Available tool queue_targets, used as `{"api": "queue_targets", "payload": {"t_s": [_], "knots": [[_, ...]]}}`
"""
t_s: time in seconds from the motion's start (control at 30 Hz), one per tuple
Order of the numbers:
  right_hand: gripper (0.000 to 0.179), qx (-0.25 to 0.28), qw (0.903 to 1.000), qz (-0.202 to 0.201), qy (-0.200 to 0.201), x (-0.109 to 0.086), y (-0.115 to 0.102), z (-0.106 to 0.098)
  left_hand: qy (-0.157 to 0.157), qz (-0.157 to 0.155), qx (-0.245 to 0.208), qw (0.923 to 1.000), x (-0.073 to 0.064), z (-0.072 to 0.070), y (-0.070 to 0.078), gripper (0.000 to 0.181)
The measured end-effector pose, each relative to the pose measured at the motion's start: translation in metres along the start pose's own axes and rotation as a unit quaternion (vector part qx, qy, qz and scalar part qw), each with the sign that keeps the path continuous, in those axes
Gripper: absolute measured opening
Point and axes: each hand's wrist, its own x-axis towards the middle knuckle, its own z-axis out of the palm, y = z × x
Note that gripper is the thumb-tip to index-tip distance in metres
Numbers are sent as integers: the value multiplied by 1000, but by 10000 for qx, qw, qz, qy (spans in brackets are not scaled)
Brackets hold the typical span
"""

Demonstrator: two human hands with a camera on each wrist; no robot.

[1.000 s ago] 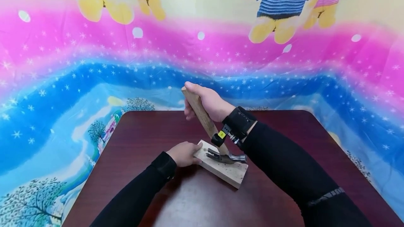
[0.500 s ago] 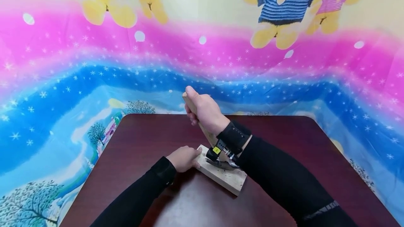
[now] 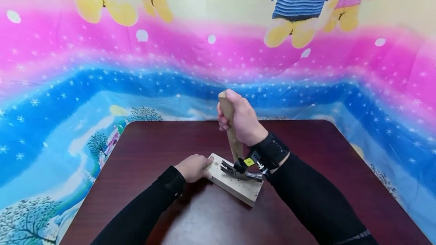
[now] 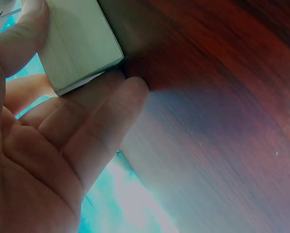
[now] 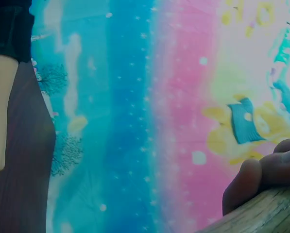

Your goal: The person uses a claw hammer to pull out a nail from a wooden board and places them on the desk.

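Observation:
Centred on the table is a pale wooden block [image 3: 238,189] with small dark specks on top. My left hand [image 3: 193,167] holds its left end, thumb on the upper face. In the left wrist view, the fingers [image 4: 98,131] reach round the end of the block [image 4: 79,43]. My right hand [image 3: 246,118] grips a claw hammer [image 3: 234,139] near the top of its wooden handle, which stands nearly upright. The hammer's head lies along the block, claw toward my left hand. Part of the head is hidden behind the wrist camera. The right wrist view catches curled fingertips [image 5: 244,184] over the handle [image 5: 268,216].
A dark reddish-brown table [image 3: 163,135] with rounded far corners lies under the work. Behind and beside it hangs a cloth backdrop [image 3: 190,52] printed with bears, snowflakes and trees. Both arms wear black sleeves [image 3: 316,196].
The handle has swung from a leftward lean to nearly upright, my right hand moving right with it. My left hand keeps its hold on the block. The head view has shifted slightly.

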Motion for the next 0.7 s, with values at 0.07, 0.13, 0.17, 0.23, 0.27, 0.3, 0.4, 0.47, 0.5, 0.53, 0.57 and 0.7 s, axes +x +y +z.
{"api": "queue_targets", "payload": {"t_s": [0.07,0.13,0.17,0.23,0.27,0.3,0.4,0.47,0.5,0.53,0.57,0.7], "knots": [[56,61,9997,-243,-43,-5,0,-8,-5,-30,-28,10000,-2,-1,1,68],[57,112,9990,-431,-45,-10,1,-16,22,-24,-35,10000,-3,-2,2,69],[58,148,9986,-500,-30,-13,1,-21,34,-22,-30,10000,-3,-2,2,69],[60,286,9977,-607,40,-16,3,-31,71,-34,-29,10000,-5,-2,3,69],[60,383,9971,-647,100,-18,4,-36,88,-51,-30,9999,-5,-2,3,69],[61,486,9963,-691,151,-21,5,-41,99,-82,-49,9999,-5,-1,3,69],[62,718,9927,-954,174,-31,5,-58,126,-138,-68,9998,-3,-3,4,69],[62,840,9898,-1148,27,-40,5,-67,140,-161,-126,9997,-1,-5,4,69],[62,893,9879,-1262,-84,-45,5,-70,159,-161,-139,9996,0,-5,5,69],[61,961,9858,-1366,-200,-49,5,-73,183,-153,-139,9996,0,-6,5,69],[60,1027,9834,-1461,-315,-54,5,-76,202,-149,-157,9996,0,-6,6,70],[58,1353,9710,-1790,-822,-70,10,-80,135,-158,-233,9995,-9,1,6,71]]}}
